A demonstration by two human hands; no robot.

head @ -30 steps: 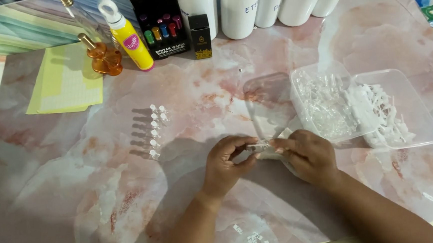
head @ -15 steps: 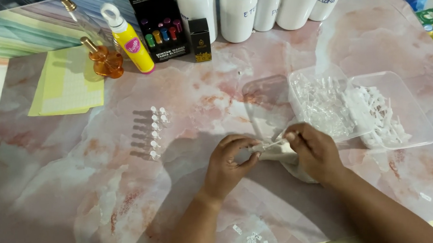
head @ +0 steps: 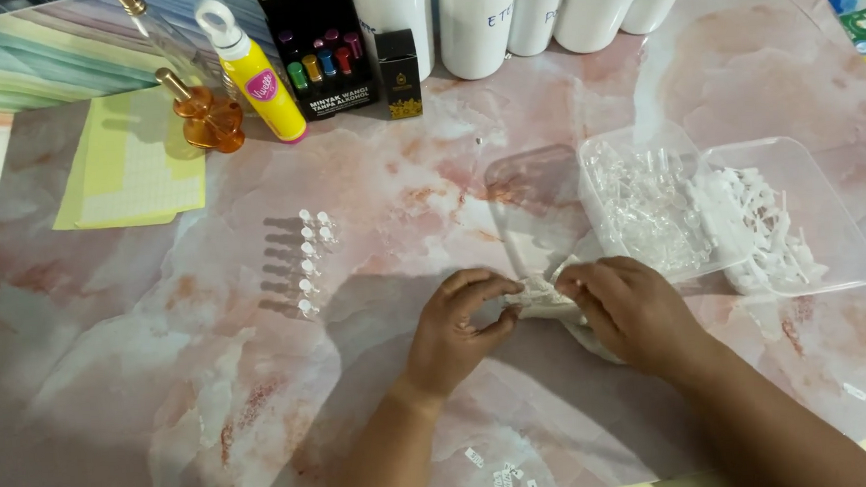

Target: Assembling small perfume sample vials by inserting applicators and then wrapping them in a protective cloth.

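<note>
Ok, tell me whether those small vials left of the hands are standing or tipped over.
Standing. The small clear vials sit upright in a short double row on the marble table, caps up, each casting a shadow leftward.

Pink marbled bench. Far edge: white bottles, black box of coloured vials, yellow bottle, amber glass bottle. Yellow paper pad left. Upright row of tiny clear vials.

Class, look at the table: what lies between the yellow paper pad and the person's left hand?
In the head view, a cluster of small clear vials stands between the yellow paper pad and the left hand; otherwise bare marble tabletop.
</note>
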